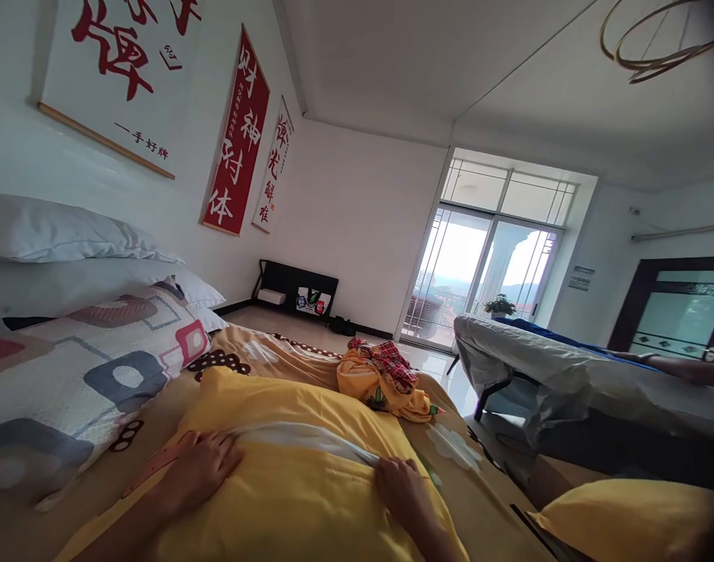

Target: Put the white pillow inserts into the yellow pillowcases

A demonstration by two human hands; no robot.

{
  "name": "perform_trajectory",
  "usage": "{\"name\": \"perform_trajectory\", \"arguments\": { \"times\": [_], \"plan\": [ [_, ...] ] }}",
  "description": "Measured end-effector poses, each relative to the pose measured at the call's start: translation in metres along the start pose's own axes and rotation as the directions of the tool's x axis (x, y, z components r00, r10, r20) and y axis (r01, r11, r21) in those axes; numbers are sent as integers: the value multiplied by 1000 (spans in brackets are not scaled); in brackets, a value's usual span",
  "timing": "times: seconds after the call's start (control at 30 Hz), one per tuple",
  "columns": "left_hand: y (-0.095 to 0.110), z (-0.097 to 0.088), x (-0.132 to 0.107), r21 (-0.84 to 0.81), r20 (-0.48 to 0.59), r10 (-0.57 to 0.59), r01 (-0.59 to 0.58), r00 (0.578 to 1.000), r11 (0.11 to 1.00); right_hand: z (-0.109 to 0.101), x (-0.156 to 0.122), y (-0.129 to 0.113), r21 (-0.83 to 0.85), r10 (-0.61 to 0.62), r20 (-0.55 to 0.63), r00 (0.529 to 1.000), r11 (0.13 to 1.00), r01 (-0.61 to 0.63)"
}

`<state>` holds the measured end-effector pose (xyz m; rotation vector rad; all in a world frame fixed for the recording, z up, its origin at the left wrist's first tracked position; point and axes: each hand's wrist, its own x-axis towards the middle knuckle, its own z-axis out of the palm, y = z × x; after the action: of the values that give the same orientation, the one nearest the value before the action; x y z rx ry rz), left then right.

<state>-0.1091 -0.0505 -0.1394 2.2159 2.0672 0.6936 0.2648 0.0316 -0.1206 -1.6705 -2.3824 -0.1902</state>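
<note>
A plump yellow pillow [286, 499] lies across the bed in front of me. Along its top runs a slit in the pillowcase, through which a strip of white inner pillow [310, 439] shows. At the slit's left end, my left hand [201, 470] is closed on the yellow pillowcase, its fingers bent and close together. My right hand [402, 490] pinches the pillowcase at the slit's right end, with its fingertips partly hidden in the fabric. Just beyond the pillow sits a crumpled bundle of yellow and red-checked cloth [385, 375].
White pillows [58, 230] and a patterned pillow [122, 375] are on the left. Another yellow pillow [631, 515] is at the lower right. A plastic-covered table [526, 359] stands to the right, with another person's arm [684, 369] reaching over it. Behind is a glass door [479, 250].
</note>
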Motion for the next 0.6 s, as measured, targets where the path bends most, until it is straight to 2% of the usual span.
{"name": "perform_trajectory", "arguments": {
  "times": [0.1,0.17,0.23,0.33,0.4,0.47,0.53,0.6],
  "plan": [
    [0,-2,-3,53,-6,16,-16,1000,998,-29,8,-43,147,-122,-90,988,980,134],
    [4,-7,-4,111,-16,17,-15,1000,994,-37,15,-78,237,-246,-131,960,933,271],
    [8,-14,-3,152,-26,32,-27,999,988,-33,22,-112,265,-346,-150,926,888,375],
    [1,-21,3,123,-26,80,-76,996,990,-6,30,-150,237,-396,-113,912,880,411],
    [-15,-21,10,-7,-50,39,-39,998,999,13,33,-164,207,-383,-48,922,900,385],
    [-37,-18,20,-195,-107,-68,46,992,980,25,36,-171,181,-374,14,927,913,366],
    [-60,-15,30,-322,-200,-183,112,962,940,26,40,-171,175,-379,47,924,914,366],
    [-77,-14,38,-332,-261,-245,151,934,931,22,42,-168,169,-400,71,914,908,384]
  ]
}}
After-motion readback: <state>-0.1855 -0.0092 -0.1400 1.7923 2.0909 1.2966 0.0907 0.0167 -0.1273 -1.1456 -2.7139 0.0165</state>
